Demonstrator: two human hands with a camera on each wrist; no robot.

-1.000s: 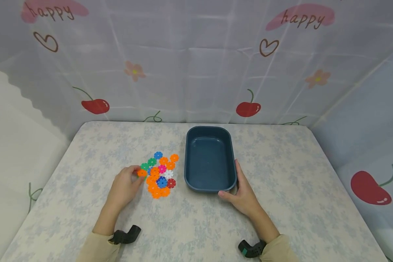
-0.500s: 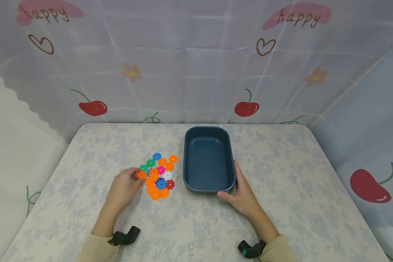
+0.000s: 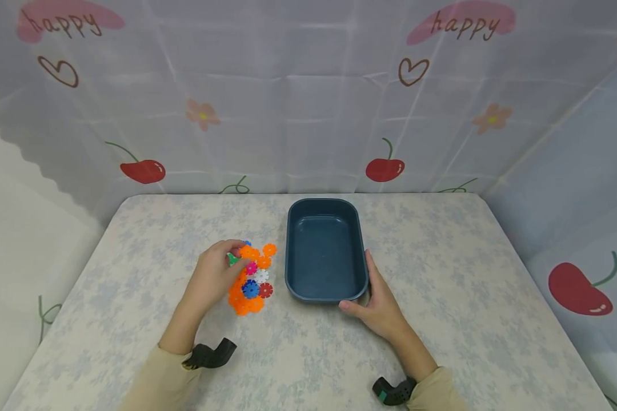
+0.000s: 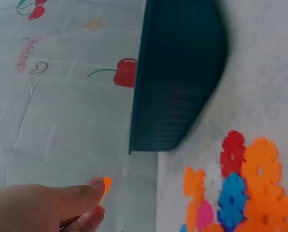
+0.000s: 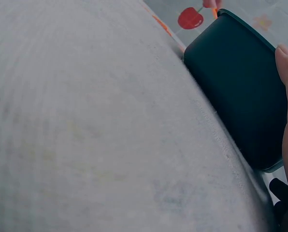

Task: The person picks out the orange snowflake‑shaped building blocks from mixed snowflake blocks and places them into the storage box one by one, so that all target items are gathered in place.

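My left hand (image 3: 213, 279) is raised over the left part of a small pile of flower-shaped plastic discs (image 3: 250, 289) in orange, blue, red, green, pink and white. Between its thumb and fingers it pinches an orange flower-shaped disc (image 4: 107, 185), mostly covered by the fingertips in the left wrist view. My right hand (image 3: 383, 314) grips the near right corner of a dark blue rectangular container (image 3: 325, 257), thumb at the front rim and fingers along the right side. The container stands upright on the table with nothing inside it.
A pale floral cloth covers the table (image 3: 442, 274). White curtain walls (image 3: 267, 125) with cherry prints close off the back and sides. Black devices are strapped at the left wrist (image 3: 211, 354) and right wrist (image 3: 395, 391).
My left hand has lifted off the pile's left edge and moved right and away from me, carrying the orange disc. The right hand keeps its hold on the container.
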